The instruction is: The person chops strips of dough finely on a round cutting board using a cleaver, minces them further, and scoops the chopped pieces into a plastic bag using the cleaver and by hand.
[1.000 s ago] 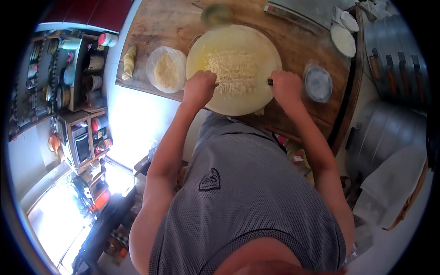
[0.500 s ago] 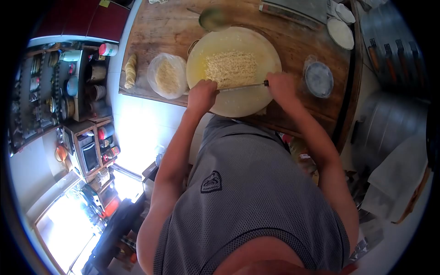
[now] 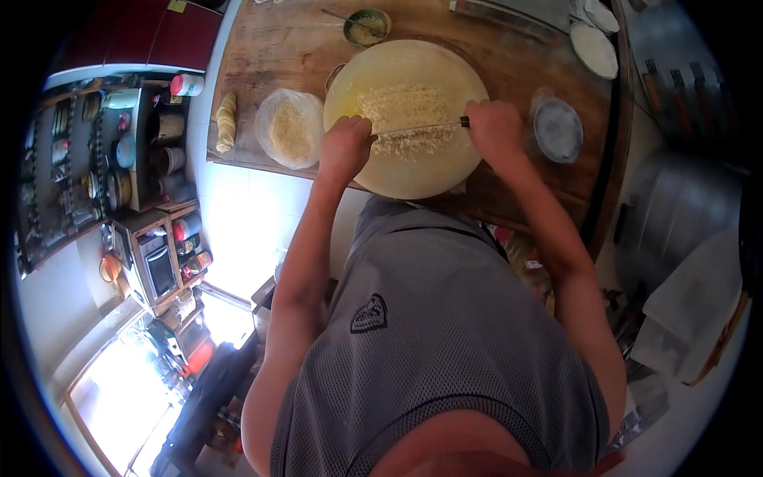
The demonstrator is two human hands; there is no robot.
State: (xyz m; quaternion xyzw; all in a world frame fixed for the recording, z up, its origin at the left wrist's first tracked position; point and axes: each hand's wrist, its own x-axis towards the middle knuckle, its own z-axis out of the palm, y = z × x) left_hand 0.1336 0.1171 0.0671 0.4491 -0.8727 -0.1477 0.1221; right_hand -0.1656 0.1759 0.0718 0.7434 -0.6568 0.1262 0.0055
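A round, pale cutting board (image 3: 409, 181) lies on the wooden table, with a heap of finely chopped, cream-coloured crumbs (image 3: 405, 97) across its middle. Both fists hold a long, thin two-handled knife (image 3: 420, 128) level over the heap, its blade among the crumbs. My left hand (image 3: 345, 148) is closed round the left end. At the other end, my right hand (image 3: 496, 132) wraps the dark handle, partly hidden by the fingers. Left of the board, near my left hand, sits a plastic-lined bowl (image 3: 292, 132) of similar crumbs.
A twisted pale roll (image 3: 226, 123) lies at the table's left edge. Behind the board stands a small green bowl (image 3: 368, 30) with a spoon. A round, clear-topped container (image 3: 557, 133) is on the right, a white plate (image 3: 594, 50) further back. Shelves (image 3: 115, 151) line the left wall.
Both hands and the knife have moved away from my body, from the near edge of the heap into it. Some crumbs now lie on the near side of the blade.
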